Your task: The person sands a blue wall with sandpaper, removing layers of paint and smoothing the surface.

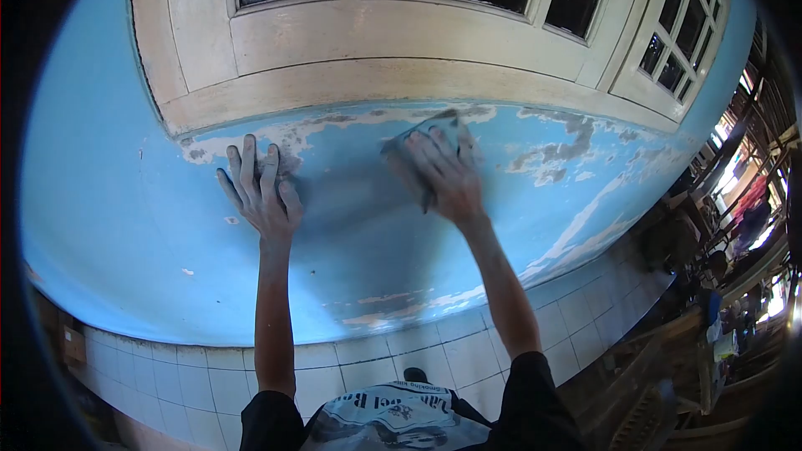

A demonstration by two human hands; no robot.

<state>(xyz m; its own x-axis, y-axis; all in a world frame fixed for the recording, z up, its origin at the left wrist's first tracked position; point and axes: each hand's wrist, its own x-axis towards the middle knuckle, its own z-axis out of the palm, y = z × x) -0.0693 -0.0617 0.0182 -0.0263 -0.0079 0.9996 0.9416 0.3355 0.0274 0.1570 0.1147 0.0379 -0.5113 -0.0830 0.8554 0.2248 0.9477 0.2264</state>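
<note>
The grey sheet (411, 144), which looks like sandpaper, lies flat against the blue wall (125, 200) just under the pale window frame (376, 79), on a patch where the paint has flaked to bare plaster. The right hand (447, 177) covers its lower right part and grasps it by pressing it to the wall under outstretched fingers, so the upper left corner sticks out past the fingertips. The left hand (263, 192) is released, holding nothing, fingers spread and palm braced on the wall, apart from the sheet on its left. With no firm pinch visible, the sheet could slide out from under the fingers, or its free corner could catch a raised paint edge and fold; knuckles might then scrape the rough plaster. White tiles (401, 359) run below.
</note>
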